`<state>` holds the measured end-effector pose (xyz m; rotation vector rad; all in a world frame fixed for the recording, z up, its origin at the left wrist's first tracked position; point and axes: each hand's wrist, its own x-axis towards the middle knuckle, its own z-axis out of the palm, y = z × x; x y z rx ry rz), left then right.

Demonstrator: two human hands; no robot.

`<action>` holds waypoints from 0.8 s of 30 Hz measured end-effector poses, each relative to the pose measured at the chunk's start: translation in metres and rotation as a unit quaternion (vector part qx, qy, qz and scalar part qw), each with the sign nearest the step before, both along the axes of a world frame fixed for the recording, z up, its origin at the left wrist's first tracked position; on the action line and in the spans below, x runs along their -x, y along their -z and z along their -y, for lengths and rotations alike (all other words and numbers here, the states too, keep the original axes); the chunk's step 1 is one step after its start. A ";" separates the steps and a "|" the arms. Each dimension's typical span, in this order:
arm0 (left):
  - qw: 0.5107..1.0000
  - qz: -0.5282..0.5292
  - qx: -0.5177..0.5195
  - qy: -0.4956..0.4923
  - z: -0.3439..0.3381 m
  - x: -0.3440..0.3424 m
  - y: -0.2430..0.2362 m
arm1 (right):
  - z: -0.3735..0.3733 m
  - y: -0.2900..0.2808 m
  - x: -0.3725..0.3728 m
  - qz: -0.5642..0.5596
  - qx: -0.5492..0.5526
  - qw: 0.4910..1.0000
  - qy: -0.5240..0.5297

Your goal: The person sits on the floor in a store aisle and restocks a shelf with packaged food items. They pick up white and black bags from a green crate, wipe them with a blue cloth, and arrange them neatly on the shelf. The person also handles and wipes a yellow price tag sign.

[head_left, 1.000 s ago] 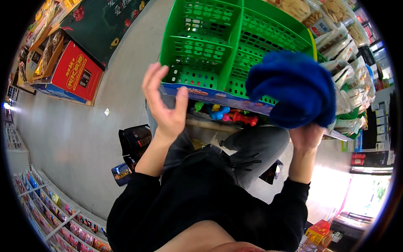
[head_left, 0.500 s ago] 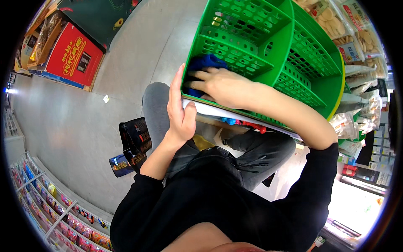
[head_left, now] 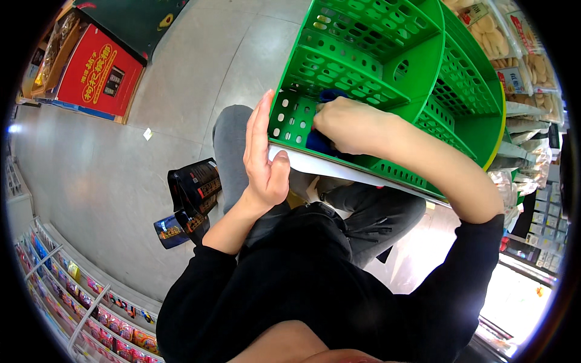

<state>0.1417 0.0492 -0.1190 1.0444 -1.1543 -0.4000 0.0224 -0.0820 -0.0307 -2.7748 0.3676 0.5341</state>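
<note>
A green plastic rack [head_left: 417, 91] with perforated, divided compartments stands in front of me. My right hand [head_left: 348, 126] reaches into its near left compartment, fingers curled round a blue cloth [head_left: 319, 143] that rests against the compartment floor. Part of the cloth is hidden under the hand. Flat against the rack's near left corner lies my left hand [head_left: 264, 160], its fingers stretched out and the thumb on the front side. A white strip [head_left: 327, 164] runs along the rack's front edge below the compartments.
Black and blue packages [head_left: 192, 192] lie on the grey floor [head_left: 109, 181] at my left. A red box [head_left: 97, 75] stands at the far left. Shelves of colourful small packets [head_left: 103, 314] curve along the lower left. Bagged goods [head_left: 511, 54] hang beyond the rack's right side.
My right hand has slid the blue cloth rightward, baring the perforated floor at the compartment's left end. My left hand stays on the corner. The view has shifted slightly.
</note>
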 end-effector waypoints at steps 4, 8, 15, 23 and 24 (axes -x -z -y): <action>1.000 0.017 0.017 -0.009 0.002 0.001 0.000 | -0.001 -0.004 -0.003 0.048 0.019 0.998 0.026; 0.999 0.028 0.021 -0.007 0.003 0.002 0.000 | -0.015 0.013 -0.019 0.171 0.000 0.977 0.129; 0.956 0.183 0.149 -0.174 0.004 0.007 0.018 | -0.010 0.021 -0.018 0.117 0.062 0.990 -0.055; 0.967 0.182 0.125 -0.131 0.002 0.000 0.022 | -0.007 -0.013 0.023 0.043 0.071 0.996 -0.038; 0.968 0.174 0.126 -0.129 0.002 -0.001 0.024 | -0.007 -0.022 0.018 0.050 0.086 0.995 -0.025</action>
